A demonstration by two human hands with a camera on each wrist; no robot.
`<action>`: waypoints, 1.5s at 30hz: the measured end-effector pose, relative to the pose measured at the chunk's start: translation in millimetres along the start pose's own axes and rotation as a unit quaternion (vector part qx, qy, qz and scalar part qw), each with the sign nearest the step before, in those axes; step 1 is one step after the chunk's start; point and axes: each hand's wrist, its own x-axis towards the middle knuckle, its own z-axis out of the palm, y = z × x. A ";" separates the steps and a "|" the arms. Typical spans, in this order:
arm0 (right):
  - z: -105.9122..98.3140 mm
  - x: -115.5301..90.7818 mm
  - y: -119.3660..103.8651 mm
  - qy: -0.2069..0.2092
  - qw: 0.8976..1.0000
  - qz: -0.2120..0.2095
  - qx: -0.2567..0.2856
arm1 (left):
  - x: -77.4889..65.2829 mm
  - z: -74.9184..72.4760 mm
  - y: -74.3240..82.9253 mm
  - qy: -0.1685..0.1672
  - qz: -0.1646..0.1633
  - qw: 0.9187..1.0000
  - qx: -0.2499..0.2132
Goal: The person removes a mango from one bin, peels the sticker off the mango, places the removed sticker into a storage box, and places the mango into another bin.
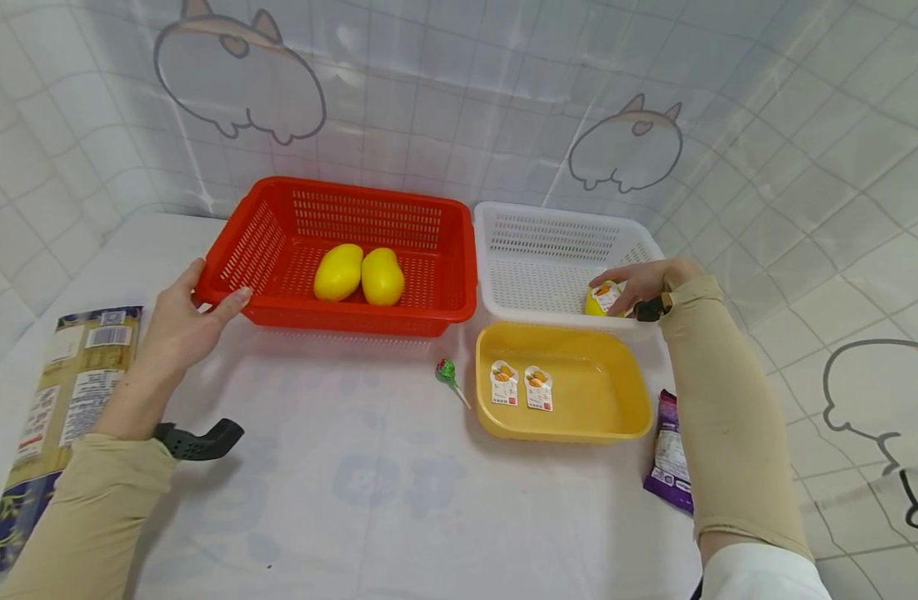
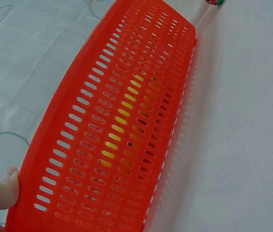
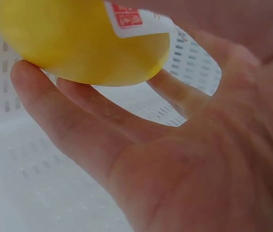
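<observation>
My left hand (image 1: 184, 321) grips the front left corner of the red basket (image 1: 354, 321), its thumb at the front rim. Two yellow mangoes (image 1: 340, 272) lie side by side in that basket; in the left wrist view, yellow shows through the slots of its wall. Over at the right, my right hand (image 1: 646, 283) reaches into the white basket (image 1: 534, 292) and holds a yellow mango (image 3: 83, 43) with its fingers around it. A white label (image 1: 605, 295) with an orange fruit picture and red print is on this mango.
In front of the white basket stands a yellow tub (image 1: 586, 400) with two fruit labels (image 1: 538, 388) in it. A green lollipop (image 1: 447, 371) lies left of the tub. A purple packet (image 1: 669, 458) is under the right forearm, and a long noodle-like packet (image 1: 69, 392) lies far left.
</observation>
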 end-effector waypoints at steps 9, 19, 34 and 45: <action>-0.3 -5.3 -2.1 -0.003 0.999 -0.004 0.052 | 2.2 0.1 -2.0 0.004 0.004 1.000 -0.005; 0.6 -13.8 -8.7 0.017 0.992 -0.006 0.125 | 1.8 0.0 -2.1 0.002 0.004 1.000 -0.006; 4.1 -25.5 -8.4 0.076 0.985 -0.024 0.151 | 1.9 0.1 -2.3 0.001 0.001 1.000 -0.001; 11.3 -36.5 -14.8 0.114 0.978 -0.059 0.166 | 1.3 -0.1 -2.6 0.001 0.005 1.000 -0.001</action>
